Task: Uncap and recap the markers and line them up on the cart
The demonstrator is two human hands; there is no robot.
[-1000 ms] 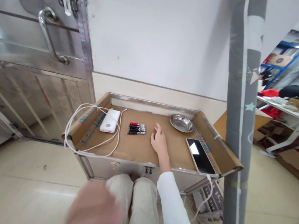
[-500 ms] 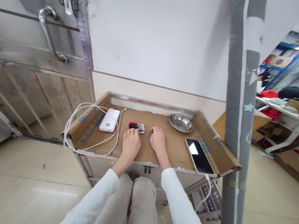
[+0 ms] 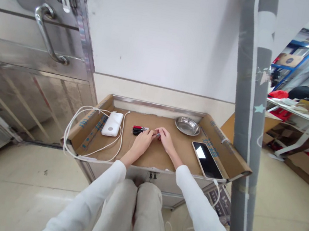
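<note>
Several small pens (image 3: 138, 130) with red and black caps lie side by side in the middle of a cardboard-lined metal table (image 3: 159, 157). My left hand (image 3: 142, 141) and my right hand (image 3: 165, 138) meet just right of them, fingers pinched together on one small pen held between both hands. Both sleeves are white. A shallow steel dish (image 3: 187, 126) sits behind my right hand.
A white power bank (image 3: 112, 123) with a looped white cable (image 3: 73, 134) lies at the table's left. A phone (image 3: 207, 160) lies at the right. A steel door (image 3: 27, 44) stands left, a grey pillar (image 3: 251, 107) right. Another person (image 3: 307, 92) works at a far bench.
My left hand came up from my lap to the pens, lay flat beside my right hand, then both hands closed together on one pen.
</note>
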